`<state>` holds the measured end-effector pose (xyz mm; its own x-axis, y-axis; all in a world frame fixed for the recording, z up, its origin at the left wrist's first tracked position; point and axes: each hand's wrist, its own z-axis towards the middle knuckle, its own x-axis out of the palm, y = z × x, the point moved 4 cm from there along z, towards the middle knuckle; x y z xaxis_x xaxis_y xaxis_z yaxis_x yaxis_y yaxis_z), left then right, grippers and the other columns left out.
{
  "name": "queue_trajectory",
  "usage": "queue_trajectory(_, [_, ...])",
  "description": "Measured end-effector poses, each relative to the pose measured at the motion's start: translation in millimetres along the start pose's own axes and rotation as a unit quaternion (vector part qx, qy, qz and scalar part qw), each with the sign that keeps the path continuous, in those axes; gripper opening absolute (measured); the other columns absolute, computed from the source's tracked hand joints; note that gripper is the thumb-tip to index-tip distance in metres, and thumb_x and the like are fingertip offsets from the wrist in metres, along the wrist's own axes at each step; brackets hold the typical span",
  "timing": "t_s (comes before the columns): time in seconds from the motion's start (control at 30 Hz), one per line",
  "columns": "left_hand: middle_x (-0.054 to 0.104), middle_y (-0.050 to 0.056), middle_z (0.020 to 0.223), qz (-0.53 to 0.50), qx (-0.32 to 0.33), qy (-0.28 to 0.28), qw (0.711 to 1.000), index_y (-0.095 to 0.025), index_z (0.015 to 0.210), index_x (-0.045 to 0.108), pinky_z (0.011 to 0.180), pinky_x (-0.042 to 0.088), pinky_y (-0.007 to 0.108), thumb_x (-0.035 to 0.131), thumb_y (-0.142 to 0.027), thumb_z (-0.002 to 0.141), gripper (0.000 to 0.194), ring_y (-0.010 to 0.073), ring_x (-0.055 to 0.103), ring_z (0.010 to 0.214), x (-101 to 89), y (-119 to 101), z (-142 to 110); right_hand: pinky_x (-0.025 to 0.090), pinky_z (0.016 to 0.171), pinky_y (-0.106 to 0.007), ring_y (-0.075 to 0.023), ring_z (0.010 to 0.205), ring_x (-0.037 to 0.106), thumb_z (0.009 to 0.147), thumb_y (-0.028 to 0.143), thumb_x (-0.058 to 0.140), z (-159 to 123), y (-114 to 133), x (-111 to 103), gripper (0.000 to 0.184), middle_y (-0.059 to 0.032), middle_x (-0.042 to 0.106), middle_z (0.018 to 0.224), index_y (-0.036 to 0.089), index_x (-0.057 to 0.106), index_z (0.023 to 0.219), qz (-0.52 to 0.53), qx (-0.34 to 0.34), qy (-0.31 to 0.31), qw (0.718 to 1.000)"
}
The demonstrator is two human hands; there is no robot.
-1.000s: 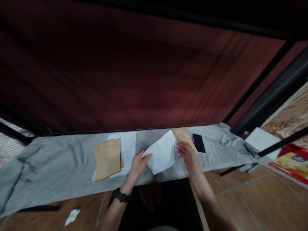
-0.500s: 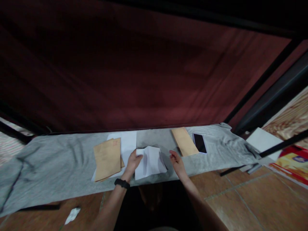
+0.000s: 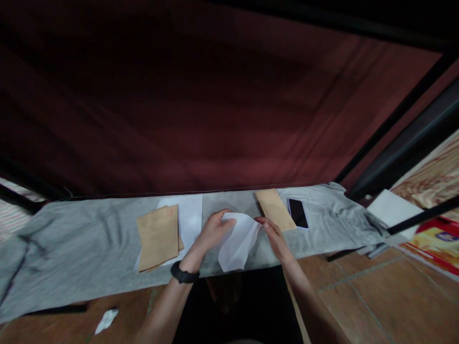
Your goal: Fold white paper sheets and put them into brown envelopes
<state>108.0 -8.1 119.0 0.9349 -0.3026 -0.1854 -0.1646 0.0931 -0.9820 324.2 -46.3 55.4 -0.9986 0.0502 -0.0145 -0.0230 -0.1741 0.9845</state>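
A creased sheet of white paper [image 3: 236,246] is held up between my two hands, just above the grey cloth. My left hand [image 3: 215,229], with a black band on its wrist, grips the paper's upper left edge, thumb in front. The fingertips of my right hand [image 3: 270,229] pinch its upper right corner. To the left, brown envelopes [image 3: 158,239] lie stacked partly over flat white paper [image 3: 190,215]. Beyond my right hand lies another brown envelope [image 3: 276,210].
A grey cloth [image 3: 96,239] covers the narrow bench. A phone [image 3: 298,213] lies on it at the right. Behind rises a dark red panel [image 3: 222,119]. Crumpled white paper [image 3: 106,320] is on the tiled floor. A red and yellow box [image 3: 439,243] stands at far right.
My right hand, empty before, has come in and taken the paper's right corner. The paper has been lifted and turned, its folds now less spread, and my left hand has shifted right.
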Motion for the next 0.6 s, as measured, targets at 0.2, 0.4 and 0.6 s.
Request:
queue_trajectory(0.2, [0.072, 0.004, 0.093, 0.194, 0.199, -0.101, 0.955, -0.021, 0.090, 0.071, 0.087, 0.048, 0.033, 0.055, -0.031, 0.090, 0.019, 0.0202, 0.064, 0.093, -26.6, -14, 5, 0.051, 0.080, -0.034, -0.0229, 0.089, 0.064, 0.087, 0.045, 0.065, 12, 34, -11, 0.021, -0.0034, 0.070, 0.089, 0.024, 0.071, 0.087, -0.175, -0.087, -0.029, 0.980])
queue_trajectory(0.4, [0.071, 0.004, 0.111, 0.382, 0.278, -0.089, 0.877, -0.024, 0.101, 0.070, 0.098, 0.044, 0.040, 0.047, -0.010, 0.088, 0.030, 0.0215, 0.060, 0.108, -21.9, 27, -15, 0.042, 0.105, -0.045, -0.0236, 0.108, 0.062, 0.096, 0.020, 0.049, 5, 21, -1, 0.022, -0.0049, 0.072, 0.103, 0.025, 0.070, 0.098, -0.371, -0.227, -0.013, 0.900])
queue_trajectory(0.6, [0.072, 0.003, 0.108, 0.418, 0.275, -0.016, 0.866, -0.024, 0.102, 0.068, 0.095, 0.047, 0.042, 0.053, -0.005, 0.086, 0.029, 0.0217, 0.063, 0.103, -3.9, 84, -44, 0.040, 0.111, -0.047, -0.0208, 0.106, 0.065, 0.092, 0.006, 0.048, -30, -31, 4, 0.030, -0.0024, 0.073, 0.105, 0.026, 0.068, 0.103, -0.457, -0.207, 0.066, 0.863])
